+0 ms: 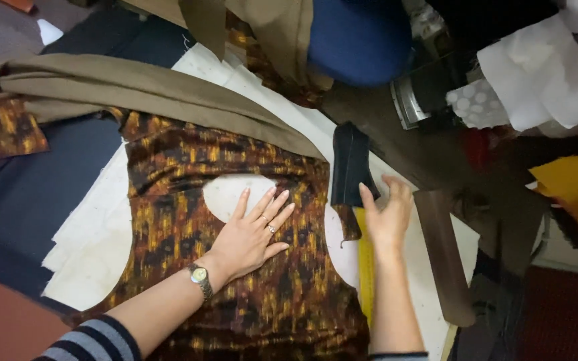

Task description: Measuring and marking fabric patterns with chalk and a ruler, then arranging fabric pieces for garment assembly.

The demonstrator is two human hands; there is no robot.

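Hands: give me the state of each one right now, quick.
Left hand: open, fingers spread, flat on the brown-and-gold patterned fabric, holding nothing.
Right hand: open, by the black cloth piece and yellow measuring tape, gripping nothing.

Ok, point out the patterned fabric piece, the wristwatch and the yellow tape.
patterned fabric piece (282, 301), head view, on its lower middle.
wristwatch (199, 275), head view, on its dial.
yellow tape (366, 267), head view, on its strip below the right hand.
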